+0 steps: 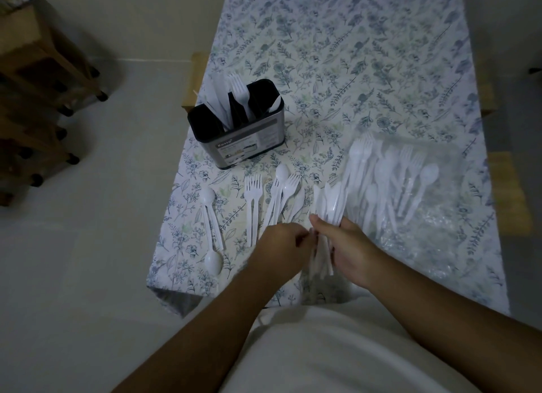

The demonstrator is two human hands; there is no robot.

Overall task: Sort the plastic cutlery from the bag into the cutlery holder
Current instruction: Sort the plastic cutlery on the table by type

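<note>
My right hand [347,247] grips a bundle of white plastic knives [330,202] near the table's front edge. My left hand [283,246] pinches the handle of one piece in that bundle. The black and steel cutlery holder [249,140] stands at the left of the table, with knives, forks and a spoon upright in its compartments. A clear plastic bag [434,225] lies to the right, with several white spoons and forks [390,175] on it. Loose on the cloth lie two spoons [211,225], a pair of forks [252,199] and a mixed pile [286,193].
The table wears a floral cloth [352,55] and its left edge is close to the holder. Wooden shelving on castors [41,99] stands on the floor at the left. My white shirt fills the bottom of the view.
</note>
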